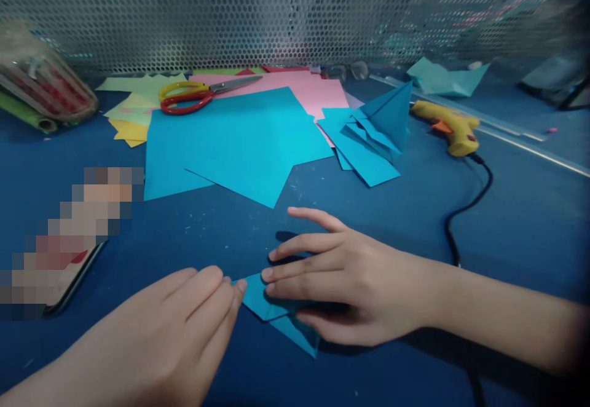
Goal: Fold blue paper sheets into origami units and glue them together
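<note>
A folded piece of blue paper [258, 296] lies on the blue table under my hands. My left hand [184, 315] is closed, its thumb and fingers pinching the paper's left tip. Across the paper's upper right part rests my right hand [345, 278], fingers spread and stretched out, pressing it flat; the palm hides much of the paper. A lower flap points toward the table's near side. Beyond my hands are flat sheets of blue paper [230, 142], with folded blue paper pieces [378, 130] to their right.
Red-and-yellow scissors [193, 96] lie on the sheets. A yellow glue gun [449, 127] with a black cord sits at right. A phone [74, 247], its screen blurred, lies at left. Pink paper [276, 90] and a clear container [41, 78] stand near the perforated metal panel [276, 13].
</note>
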`<control>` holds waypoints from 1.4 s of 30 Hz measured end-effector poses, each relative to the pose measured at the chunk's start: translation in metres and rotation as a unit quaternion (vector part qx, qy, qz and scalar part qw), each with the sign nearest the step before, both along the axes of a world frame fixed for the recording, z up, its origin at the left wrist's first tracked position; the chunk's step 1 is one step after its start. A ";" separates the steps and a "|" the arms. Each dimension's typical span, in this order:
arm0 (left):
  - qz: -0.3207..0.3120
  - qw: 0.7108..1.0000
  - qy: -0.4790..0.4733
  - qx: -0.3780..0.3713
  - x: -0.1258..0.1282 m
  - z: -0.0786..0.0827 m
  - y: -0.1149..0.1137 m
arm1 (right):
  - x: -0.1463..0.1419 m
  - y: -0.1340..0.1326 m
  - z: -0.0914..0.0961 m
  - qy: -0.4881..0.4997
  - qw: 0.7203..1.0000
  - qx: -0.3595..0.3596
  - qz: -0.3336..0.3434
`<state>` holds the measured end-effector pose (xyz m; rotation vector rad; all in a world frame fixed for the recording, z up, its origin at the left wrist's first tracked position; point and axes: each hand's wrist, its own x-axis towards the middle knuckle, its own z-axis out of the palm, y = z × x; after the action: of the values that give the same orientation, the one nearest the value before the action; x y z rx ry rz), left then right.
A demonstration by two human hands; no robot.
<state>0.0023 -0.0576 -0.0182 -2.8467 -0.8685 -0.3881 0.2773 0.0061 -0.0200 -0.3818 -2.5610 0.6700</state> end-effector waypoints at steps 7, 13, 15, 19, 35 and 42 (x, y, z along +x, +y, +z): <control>-0.015 1.000 -0.005 0.017 0.002 0.003 0.000 | 0.007 0.006 -0.002 -0.006 1.000 -0.018 0.020; 0.002 0.999 0.044 0.025 0.001 0.006 0.009 | 0.007 0.011 -0.005 0.036 0.998 0.031 -0.029; 0.000 0.997 0.063 0.054 -0.002 0.005 0.015 | 0.006 0.013 -0.005 0.047 0.996 0.041 -0.058; 0.008 0.995 0.067 0.068 -0.010 -0.001 0.022 | 0.005 0.014 -0.005 0.026 0.992 0.077 -0.097; -0.047 0.998 -0.002 0.050 0.012 0.000 0.014 | 0.036 0.036 0.004 -0.040 0.995 0.089 0.022; -0.050 0.997 0.040 0.031 0.009 0.002 0.018 | 0.042 0.048 0.004 -0.005 0.997 -0.065 0.028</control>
<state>0.0113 -0.0393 -0.0160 -2.8335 -0.6903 -0.3049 0.3196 0.0544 -0.0162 -0.3580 -2.5536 0.8610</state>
